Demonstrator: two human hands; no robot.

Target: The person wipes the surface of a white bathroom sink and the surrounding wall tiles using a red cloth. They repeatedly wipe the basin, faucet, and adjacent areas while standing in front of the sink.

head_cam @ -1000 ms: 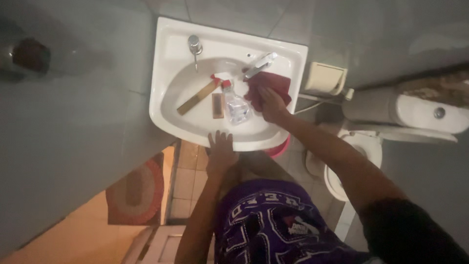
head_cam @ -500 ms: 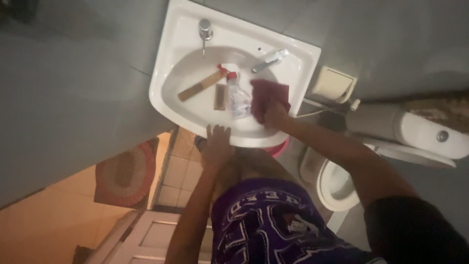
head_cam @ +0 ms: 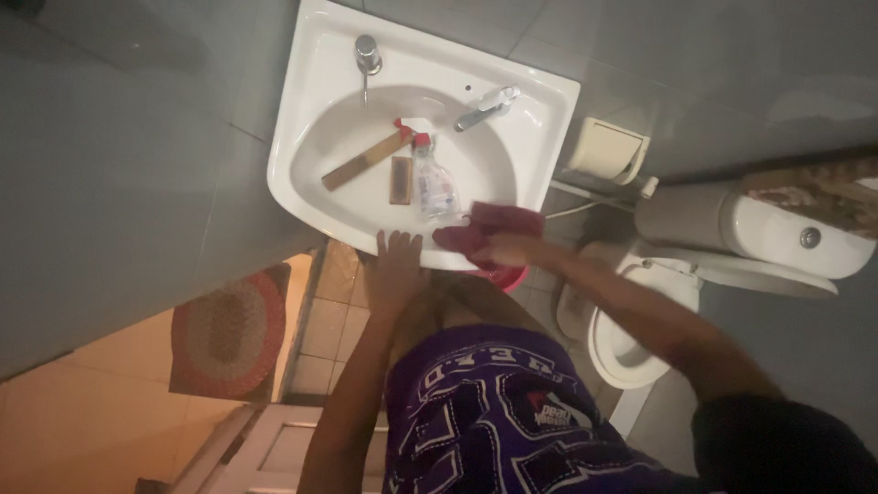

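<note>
1. Grey-tiled and dimly lit, the bathroom held a white ceramic washbasin (head_cam: 302,110) fixed to the wall, seen from above, with a white toilet (head_cam: 640,348) just to its right.
2. At the basin's near rim, the right hand (head_cam: 506,247) was clenched around a dark red cleaning cloth (head_cam: 485,224), pressing it onto the front-right edge.
3. Beside it, the left hand (head_cam: 395,265) lay flat and unclenched on the front rim, holding nothing, seemingly as a brace.
4. Inside the bowl lay a clear plastic spray bottle with a red trigger (head_cam: 432,178), a small brown scrubbing block (head_cam: 401,179) and a long wooden-handled brush (head_cam: 366,160), all apart from the cloth.
5. Wiping well here looked to call for firm, even pressure along the curved rim, the cloth kept bunched under the palm.
6. Keeping strokes clear of the bottle seemed wise, lest it roll.
7. A chrome tap (head_cam: 485,107) stood at the back.
</note>
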